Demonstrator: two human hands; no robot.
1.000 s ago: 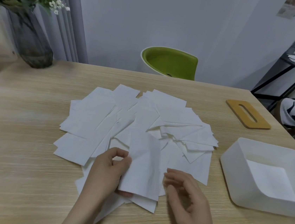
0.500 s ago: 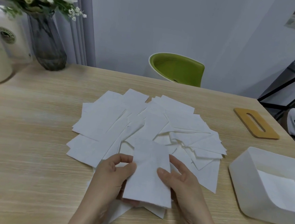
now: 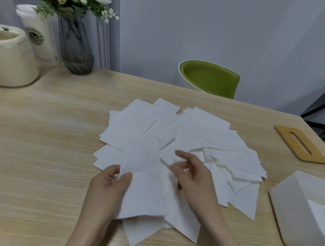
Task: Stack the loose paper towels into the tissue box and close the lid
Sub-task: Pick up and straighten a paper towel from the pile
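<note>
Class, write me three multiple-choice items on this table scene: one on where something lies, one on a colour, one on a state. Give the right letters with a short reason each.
1. Where does the wooden lid lie?
A. on the box
B. on the table, beyond the box
C. under the paper towels

2. What colour is the chair behind the table?
A. green
B. red
C. black

3. What is the left hand doing?
A. resting flat on bare table
B. holding the vase
C. pinching a paper towel

Answers: B, the lid lies flat on the table at its far right, apart from the open tissue box. A, the chair's seat back is green. C, thumb and fingers pinch the edge of a paper towel raised over the spread pile.
</note>
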